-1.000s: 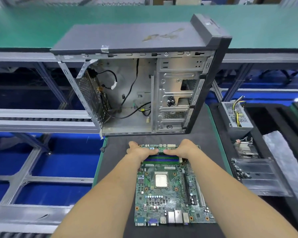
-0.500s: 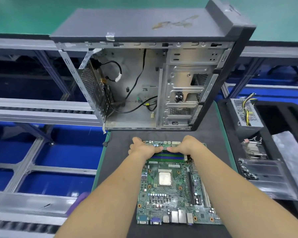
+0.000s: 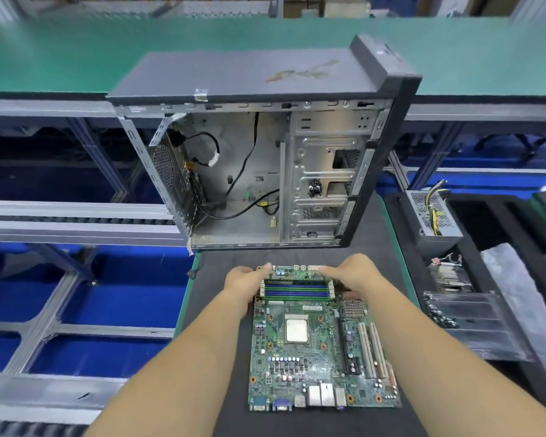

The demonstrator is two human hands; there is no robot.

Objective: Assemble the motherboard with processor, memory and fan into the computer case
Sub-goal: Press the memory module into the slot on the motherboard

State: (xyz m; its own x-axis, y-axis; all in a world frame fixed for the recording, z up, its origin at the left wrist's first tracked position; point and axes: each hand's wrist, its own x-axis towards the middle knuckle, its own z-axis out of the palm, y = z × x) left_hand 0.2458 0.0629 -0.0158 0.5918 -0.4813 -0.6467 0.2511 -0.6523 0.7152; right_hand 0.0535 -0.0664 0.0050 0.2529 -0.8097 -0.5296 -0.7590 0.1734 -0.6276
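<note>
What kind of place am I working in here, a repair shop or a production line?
Most likely a factory assembly line for computers. A long green conveyor belt runs behind the open computer case, and a foam tray beside the motherboard holds a power supply.

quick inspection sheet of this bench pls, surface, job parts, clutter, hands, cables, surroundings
surface: dark mat with a green edge, carrying the case and board.
job's things: motherboard flat on the mat, processor seated, memory sticks in the slots; computer case upright behind it, open side facing the person; heatsink fan in the right tray.
clutter: power supply, clear plastic tray.
grippers: left hand and right hand at the board's far corners, beside the memory ends; grip unclear.
cables: black leads loose inside the case.
surroundings: green conveyor, metal rails, blue bins.
</note>
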